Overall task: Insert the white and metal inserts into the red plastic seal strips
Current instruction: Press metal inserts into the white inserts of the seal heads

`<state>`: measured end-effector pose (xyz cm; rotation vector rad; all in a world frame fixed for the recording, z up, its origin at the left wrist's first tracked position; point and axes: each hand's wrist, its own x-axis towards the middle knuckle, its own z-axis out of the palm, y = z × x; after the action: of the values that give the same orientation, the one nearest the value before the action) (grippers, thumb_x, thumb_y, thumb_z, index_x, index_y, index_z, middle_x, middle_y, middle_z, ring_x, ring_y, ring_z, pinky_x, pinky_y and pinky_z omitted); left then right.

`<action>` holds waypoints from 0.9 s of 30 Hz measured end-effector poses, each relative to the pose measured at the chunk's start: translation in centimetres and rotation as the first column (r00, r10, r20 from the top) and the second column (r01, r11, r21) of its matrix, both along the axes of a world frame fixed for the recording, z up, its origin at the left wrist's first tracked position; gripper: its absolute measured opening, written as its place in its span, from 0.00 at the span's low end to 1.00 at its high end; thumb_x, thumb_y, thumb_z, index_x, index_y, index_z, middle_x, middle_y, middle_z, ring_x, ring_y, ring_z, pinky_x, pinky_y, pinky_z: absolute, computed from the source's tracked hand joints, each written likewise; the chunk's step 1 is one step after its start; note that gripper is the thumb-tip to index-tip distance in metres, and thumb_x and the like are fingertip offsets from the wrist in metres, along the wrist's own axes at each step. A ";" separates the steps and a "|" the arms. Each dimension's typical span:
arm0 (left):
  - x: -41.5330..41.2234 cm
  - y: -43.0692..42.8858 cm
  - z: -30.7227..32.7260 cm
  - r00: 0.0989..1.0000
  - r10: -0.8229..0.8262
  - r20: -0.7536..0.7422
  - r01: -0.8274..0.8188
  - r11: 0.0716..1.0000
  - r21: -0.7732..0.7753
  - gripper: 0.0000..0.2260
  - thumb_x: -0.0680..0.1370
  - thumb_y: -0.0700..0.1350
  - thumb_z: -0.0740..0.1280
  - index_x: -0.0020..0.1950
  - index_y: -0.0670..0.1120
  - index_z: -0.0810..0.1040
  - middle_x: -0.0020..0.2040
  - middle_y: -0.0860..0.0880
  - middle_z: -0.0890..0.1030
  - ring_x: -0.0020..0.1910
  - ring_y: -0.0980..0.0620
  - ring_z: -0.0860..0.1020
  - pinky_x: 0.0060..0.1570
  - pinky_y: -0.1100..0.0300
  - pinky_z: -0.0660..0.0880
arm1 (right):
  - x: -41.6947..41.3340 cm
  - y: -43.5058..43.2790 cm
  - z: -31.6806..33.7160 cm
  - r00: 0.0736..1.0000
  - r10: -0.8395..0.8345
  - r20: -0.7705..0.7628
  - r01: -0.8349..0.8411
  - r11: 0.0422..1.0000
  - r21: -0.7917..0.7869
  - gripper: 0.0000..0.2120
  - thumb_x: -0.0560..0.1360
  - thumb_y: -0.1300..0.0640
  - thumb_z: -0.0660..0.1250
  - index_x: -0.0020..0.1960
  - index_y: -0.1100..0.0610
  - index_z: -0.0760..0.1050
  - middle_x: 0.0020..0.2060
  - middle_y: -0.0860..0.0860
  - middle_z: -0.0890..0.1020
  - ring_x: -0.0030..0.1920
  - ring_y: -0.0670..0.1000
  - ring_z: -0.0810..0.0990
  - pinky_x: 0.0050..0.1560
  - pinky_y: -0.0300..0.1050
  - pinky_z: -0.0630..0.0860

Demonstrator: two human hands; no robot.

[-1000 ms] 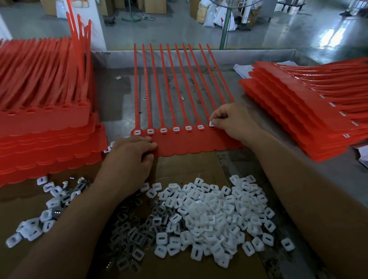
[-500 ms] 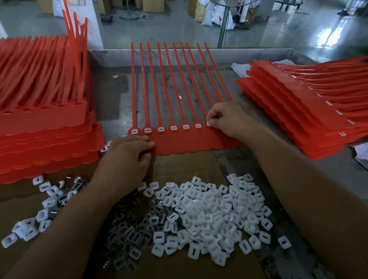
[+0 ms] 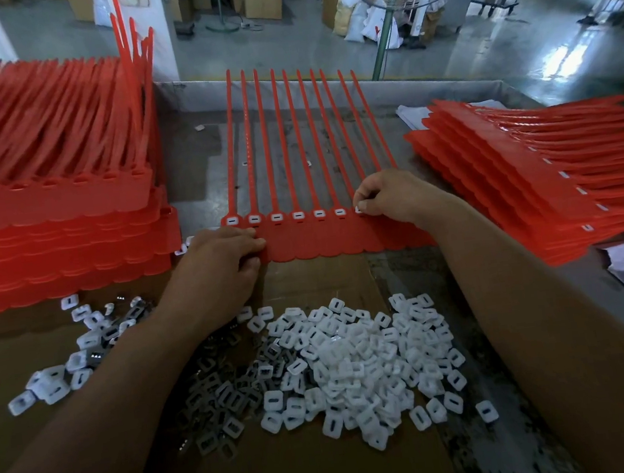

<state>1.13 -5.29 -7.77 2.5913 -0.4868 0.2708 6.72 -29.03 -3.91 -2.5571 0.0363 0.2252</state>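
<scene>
Where the seal strip sheet (image 3: 322,239) lies flat at the centre of the surface, tails pointing far and heads in a row on the near side, the six heads from the left each show a seated white piece. The right hand (image 3: 388,197) is at the seventh head, its grip pinched together with fingertips on a white insert (image 3: 358,209) there. The left hand (image 3: 219,263) is at the sheet's near-left corner, its grip curled and pinching the flat band.

Judgement: the sheet is light, thin and flexible. It would likely slide or buckle unless held at the band, close to the head being filled. The inserts look small, hard and light, and are best taken by their edges.

Supply lies near on cardboard (image 3: 312,472): a white insert pile (image 3: 357,360) with a metal insert pile (image 3: 220,397) to its left. A left stack (image 3: 54,228) and a right stack (image 3: 531,178) of red strips flank the sheet closely. Neither covers the heads. The heads further right are hidden by the right hand.
</scene>
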 end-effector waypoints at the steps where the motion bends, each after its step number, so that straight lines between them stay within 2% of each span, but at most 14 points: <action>1: 0.0 0.0 0.0 1.000 0.000 0.002 0.000 1.000 -0.001 0.14 0.76 0.41 0.62 0.62 0.45 0.75 0.65 0.48 0.73 0.65 0.51 0.67 0.65 0.61 0.56 | 0.0 0.0 -0.3 1.000 -0.014 0.018 0.013 1.000 0.025 0.05 0.75 0.60 0.66 0.41 0.52 0.75 0.39 0.45 0.76 0.39 0.39 0.71 0.34 0.35 0.64; 5: 0.0 0.0 0.0 1.000 -0.004 0.002 0.004 1.000 0.000 0.14 0.76 0.40 0.62 0.62 0.45 0.75 0.65 0.48 0.73 0.65 0.51 0.66 0.64 0.61 0.56 | -0.2 -0.1 -1.5 0.982 -0.100 0.159 0.084 0.991 0.099 0.11 0.71 0.61 0.70 0.36 0.48 0.72 0.36 0.43 0.75 0.40 0.44 0.73 0.40 0.39 0.69; 8: 0.0 0.0 -0.1 1.000 0.000 0.009 0.000 1.000 -0.009 0.14 0.76 0.40 0.62 0.62 0.45 0.75 0.65 0.49 0.73 0.65 0.52 0.66 0.63 0.64 0.54 | 0.0 0.1 -1.7 0.971 -0.158 0.181 0.141 0.985 0.104 0.13 0.69 0.61 0.72 0.36 0.48 0.70 0.36 0.44 0.74 0.41 0.46 0.74 0.44 0.40 0.69; 12: 0.1 0.1 -0.1 1.000 0.000 0.013 0.000 1.000 -0.013 0.14 0.76 0.40 0.62 0.62 0.44 0.75 0.65 0.49 0.73 0.65 0.52 0.66 0.60 0.66 0.53 | 0.7 0.7 -1.1 0.969 -0.218 0.115 0.209 0.974 0.082 0.14 0.68 0.61 0.73 0.35 0.48 0.69 0.48 0.52 0.79 0.51 0.51 0.76 0.52 0.44 0.72; 14: 0.2 0.0 -0.1 1.000 0.000 0.017 0.000 1.000 -0.016 0.14 0.76 0.40 0.62 0.61 0.44 0.76 0.64 0.48 0.74 0.64 0.52 0.67 0.61 0.66 0.54 | 0.7 1.0 -0.6 0.971 -0.225 0.086 0.221 0.974 0.055 0.13 0.68 0.62 0.73 0.34 0.50 0.71 0.52 0.54 0.80 0.54 0.52 0.76 0.55 0.45 0.72; 16: 0.2 0.0 -0.2 1.000 0.000 0.021 0.000 1.000 -0.014 0.14 0.76 0.39 0.63 0.61 0.44 0.76 0.64 0.48 0.74 0.64 0.52 0.68 0.61 0.66 0.55 | 0.7 1.1 -0.2 0.975 -0.212 0.065 0.211 0.977 0.022 0.06 0.68 0.62 0.73 0.38 0.56 0.76 0.52 0.56 0.80 0.53 0.53 0.77 0.56 0.45 0.72; 17: 0.3 0.1 -0.2 1.000 -0.001 0.023 0.002 1.000 -0.015 0.14 0.76 0.39 0.63 0.61 0.44 0.76 0.64 0.48 0.74 0.64 0.52 0.68 0.61 0.65 0.55 | 0.7 1.2 0.1 0.980 -0.192 0.053 0.193 0.981 -0.004 0.04 0.69 0.62 0.72 0.43 0.60 0.79 0.52 0.57 0.80 0.53 0.55 0.77 0.56 0.46 0.73; 20: 0.2 0.1 -0.2 1.000 -0.003 0.020 0.004 1.000 -0.016 0.14 0.75 0.39 0.63 0.60 0.44 0.76 0.64 0.48 0.74 0.64 0.51 0.68 0.62 0.63 0.56 | 1.1 1.3 0.4 0.983 -0.183 -0.016 0.183 0.983 -0.022 0.14 0.70 0.64 0.68 0.55 0.63 0.77 0.56 0.60 0.79 0.52 0.58 0.76 0.55 0.45 0.73; 22: 0.1 0.1 -0.2 1.000 -0.002 0.018 0.002 1.000 -0.014 0.14 0.76 0.39 0.63 0.61 0.44 0.76 0.64 0.48 0.74 0.64 0.51 0.68 0.63 0.62 0.57 | 1.3 1.4 0.6 0.984 -0.175 -0.043 0.173 0.984 -0.039 0.16 0.70 0.65 0.68 0.57 0.63 0.76 0.57 0.60 0.78 0.47 0.54 0.73 0.55 0.46 0.73; 24: 0.1 0.1 -0.3 1.000 0.002 0.018 -0.001 1.000 -0.013 0.14 0.76 0.40 0.63 0.61 0.44 0.76 0.64 0.48 0.74 0.64 0.51 0.67 0.62 0.63 0.56 | 1.5 1.5 0.9 0.984 -0.166 -0.065 0.162 0.985 -0.058 0.17 0.69 0.65 0.68 0.58 0.63 0.76 0.57 0.60 0.78 0.46 0.52 0.71 0.53 0.46 0.72; 27: 0.0 0.1 -0.3 1.000 0.001 0.017 -0.001 1.000 -0.012 0.14 0.76 0.40 0.62 0.62 0.45 0.75 0.65 0.49 0.73 0.65 0.52 0.66 0.61 0.65 0.55 | 1.4 1.4 1.2 0.986 -0.138 -0.096 0.132 0.989 -0.068 0.17 0.70 0.65 0.68 0.58 0.62 0.76 0.48 0.57 0.76 0.46 0.52 0.71 0.44 0.42 0.71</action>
<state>1.16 -5.23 -8.05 2.5800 -0.4882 0.2955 8.14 -27.60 -2.71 -2.5900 0.2574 0.3040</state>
